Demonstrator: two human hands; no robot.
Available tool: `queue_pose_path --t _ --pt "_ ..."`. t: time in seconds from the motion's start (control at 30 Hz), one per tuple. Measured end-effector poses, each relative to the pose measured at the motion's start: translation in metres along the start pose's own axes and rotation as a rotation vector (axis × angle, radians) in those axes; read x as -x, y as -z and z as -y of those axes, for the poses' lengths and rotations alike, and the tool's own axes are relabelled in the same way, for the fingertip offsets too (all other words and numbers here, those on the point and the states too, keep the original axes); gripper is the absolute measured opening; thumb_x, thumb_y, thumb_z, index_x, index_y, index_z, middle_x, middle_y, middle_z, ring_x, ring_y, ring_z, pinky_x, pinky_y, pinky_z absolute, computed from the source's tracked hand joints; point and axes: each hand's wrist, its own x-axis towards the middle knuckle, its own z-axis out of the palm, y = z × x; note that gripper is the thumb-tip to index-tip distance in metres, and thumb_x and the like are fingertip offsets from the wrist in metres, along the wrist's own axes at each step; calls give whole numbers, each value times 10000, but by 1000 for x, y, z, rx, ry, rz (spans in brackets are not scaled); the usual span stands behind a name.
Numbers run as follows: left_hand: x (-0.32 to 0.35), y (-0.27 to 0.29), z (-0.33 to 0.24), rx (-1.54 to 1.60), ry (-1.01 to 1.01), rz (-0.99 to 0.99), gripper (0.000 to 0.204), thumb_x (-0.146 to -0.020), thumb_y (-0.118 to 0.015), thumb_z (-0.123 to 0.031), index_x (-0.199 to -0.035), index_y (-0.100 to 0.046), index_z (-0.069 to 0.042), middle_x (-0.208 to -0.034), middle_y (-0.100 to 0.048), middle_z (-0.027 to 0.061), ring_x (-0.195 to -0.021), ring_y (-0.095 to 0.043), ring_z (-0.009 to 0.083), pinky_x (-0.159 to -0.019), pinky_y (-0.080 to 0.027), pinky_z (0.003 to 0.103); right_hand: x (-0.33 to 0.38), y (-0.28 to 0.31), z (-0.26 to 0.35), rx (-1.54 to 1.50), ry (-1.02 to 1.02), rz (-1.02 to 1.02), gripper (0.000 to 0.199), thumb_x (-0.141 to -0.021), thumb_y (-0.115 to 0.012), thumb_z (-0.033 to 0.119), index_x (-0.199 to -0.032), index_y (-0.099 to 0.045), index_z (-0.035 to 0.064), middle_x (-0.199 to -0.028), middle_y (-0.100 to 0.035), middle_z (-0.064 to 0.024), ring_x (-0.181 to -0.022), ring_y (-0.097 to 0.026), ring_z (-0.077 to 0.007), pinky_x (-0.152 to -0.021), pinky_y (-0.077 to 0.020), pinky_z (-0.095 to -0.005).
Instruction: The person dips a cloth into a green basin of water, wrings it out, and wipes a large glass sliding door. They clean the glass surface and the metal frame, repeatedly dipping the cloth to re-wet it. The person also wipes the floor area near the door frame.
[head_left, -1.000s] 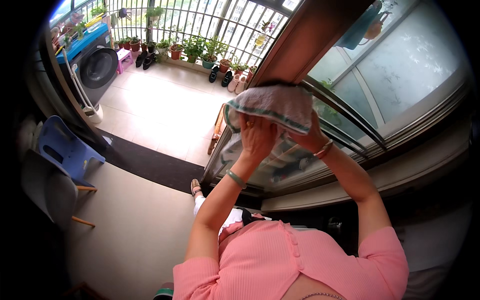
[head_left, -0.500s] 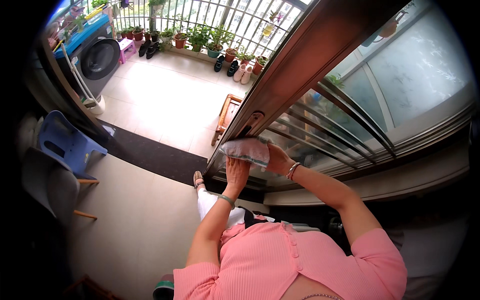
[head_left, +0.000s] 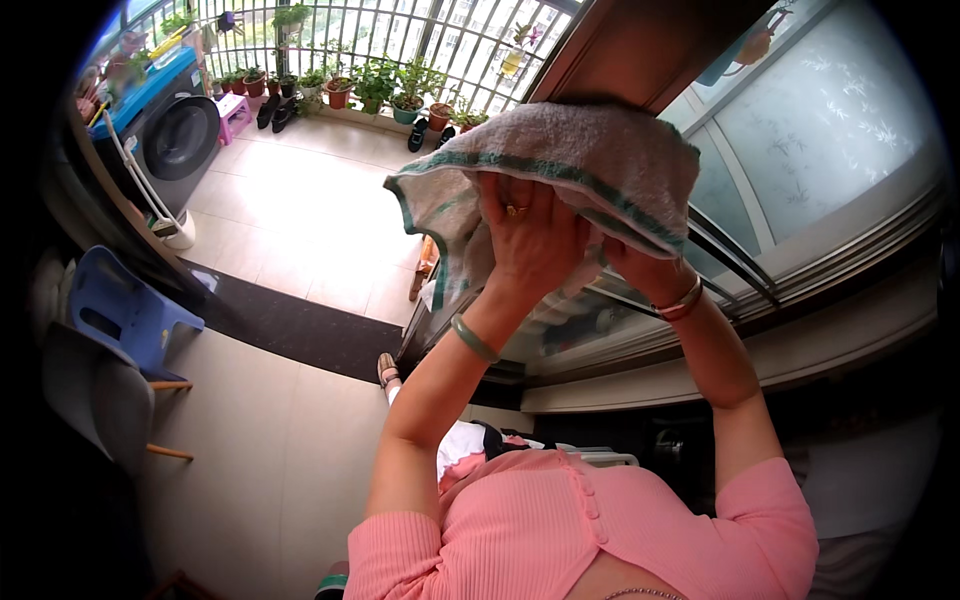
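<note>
A greyish-pink towel [head_left: 610,145] with green stripes along its edges is draped against the reddish-brown frame of a sliding door [head_left: 640,55]. From below, my left hand [head_left: 530,235] presses into it, fingers partly tucked under the striped edge, with a ring showing. My right hand [head_left: 645,272] grips the towel's lower right part, its fingertips hidden by the cloth. One corner of the towel hangs loose left of my left hand. Both arms are raised in front of me. The door's handle is covered by the towel.
Dark bars cross the door's lower glass, right of my hands. Beyond the dark threshold [head_left: 300,315] is a tiled balcony with a washing machine [head_left: 180,135], potted plants [head_left: 375,85], shoes and a pink stool [head_left: 233,117]. A blue chair [head_left: 135,310] and a grey chair [head_left: 105,395] stand at left.
Both hands have moved up the door frame with the towel, which was a folded pad beside the handle and is now spread wider. My view has shifted slightly.
</note>
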Motion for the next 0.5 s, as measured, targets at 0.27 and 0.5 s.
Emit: queue_pose_path --t 0.27,0.5 --pt "98 -20 27 36 202 201 696 -797 -644 -490 -1398 -511 -164 -1499 -402 142 -1420 -283 390 -1116 -39 684 39 -57 41 -200 -60 298 555 -911 -577 456 -1394 -497 193 -1446 -485 -45 -1348 -424 -292 -1150 -223 -533" --pt "237 -12 66 -139 219 400 728 -805 -685 -307 -1429 -416 -47 -1486 -376 217 -1424 -255 404 -1157 -95 606 98 -107 86 -549 -106 501 525 -968 -474 415 -1404 -453 124 -1442 -485 -78 -1347 -419 -245 -1167 -239 -431"
